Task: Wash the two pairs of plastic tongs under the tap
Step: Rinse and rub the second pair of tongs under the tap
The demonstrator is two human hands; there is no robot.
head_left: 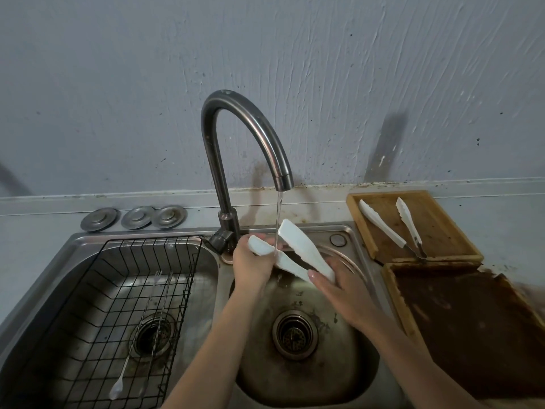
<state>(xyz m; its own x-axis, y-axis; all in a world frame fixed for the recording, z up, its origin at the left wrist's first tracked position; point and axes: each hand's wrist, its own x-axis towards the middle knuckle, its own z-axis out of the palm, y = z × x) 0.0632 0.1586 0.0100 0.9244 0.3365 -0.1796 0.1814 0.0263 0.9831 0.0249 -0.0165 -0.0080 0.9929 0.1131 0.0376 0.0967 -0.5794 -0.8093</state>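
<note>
Two pairs of tongs here, and one's getting rinsed right now. The white tongs [298, 252] sit over the right sink bowl [348, 358], spread open with the water stream [278, 219] from the tap [236, 137] running between the arms. Left hand [250, 264] has its fingers wrapped round one tip, right hand [339, 286] pinches the hinge end. I'd turn them so the water hits the inside faces too, and rub along each arm. The second tongs [392, 227] lie on a wooden tray [358, 219] to the right, well apart, looking unwashed I think. The left bowl holds a wire basket [97, 290] with a spoon [118, 385] and a couple of thin utensils.
</note>
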